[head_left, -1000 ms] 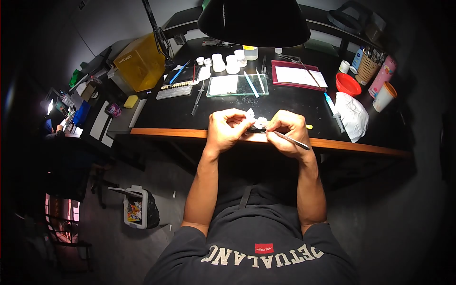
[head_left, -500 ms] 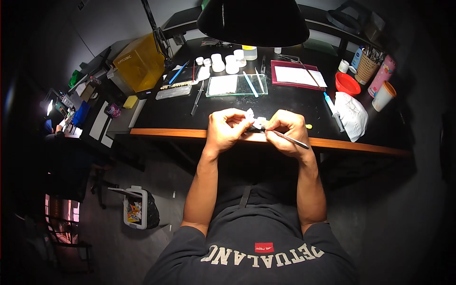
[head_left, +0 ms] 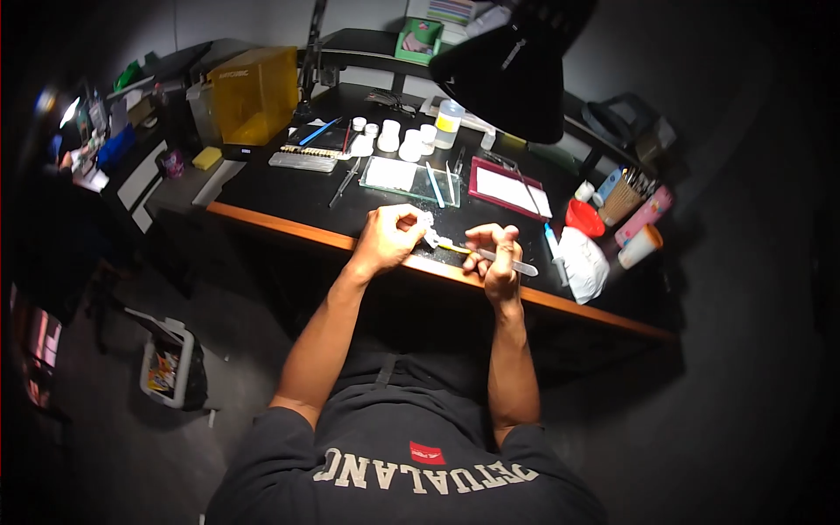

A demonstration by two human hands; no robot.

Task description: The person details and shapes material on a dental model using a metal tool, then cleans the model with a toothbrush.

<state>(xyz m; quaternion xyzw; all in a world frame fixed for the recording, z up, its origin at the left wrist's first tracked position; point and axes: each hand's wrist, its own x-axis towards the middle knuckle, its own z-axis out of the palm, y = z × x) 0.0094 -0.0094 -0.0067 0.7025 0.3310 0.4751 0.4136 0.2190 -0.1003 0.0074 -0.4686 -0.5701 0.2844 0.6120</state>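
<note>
My left hand [head_left: 385, 241] is closed, pinching a small white irregular piece [head_left: 430, 232] just above the front part of the table. To its right, my right hand [head_left: 499, 264] has its fingers curled round a slim metal tool [head_left: 525, 269], whose flat silver end sticks out to the right. A thin yellow length [head_left: 454, 248] runs from the right fingertips toward the white piece; I cannot tell whether it belongs to the metal tool. Behind the hands lies a glass slab [head_left: 423, 191] with a white sheet, a light-blue tool [head_left: 435, 185] and a thinner tool.
White bottles [head_left: 410, 147] and a clear bottle [head_left: 449, 122] stand behind the slab. A lamp [head_left: 512, 74] hangs overhead. On the right are a maroon board [head_left: 478, 184], a red bowl [head_left: 583, 219], a syringe [head_left: 556, 254] and a white bag [head_left: 584, 265].
The view has turned and shifted, so the table now slants. My right hand has rolled over and its fingers have loosened and shifted on the tool. My left hand keeps its pinch.
</note>
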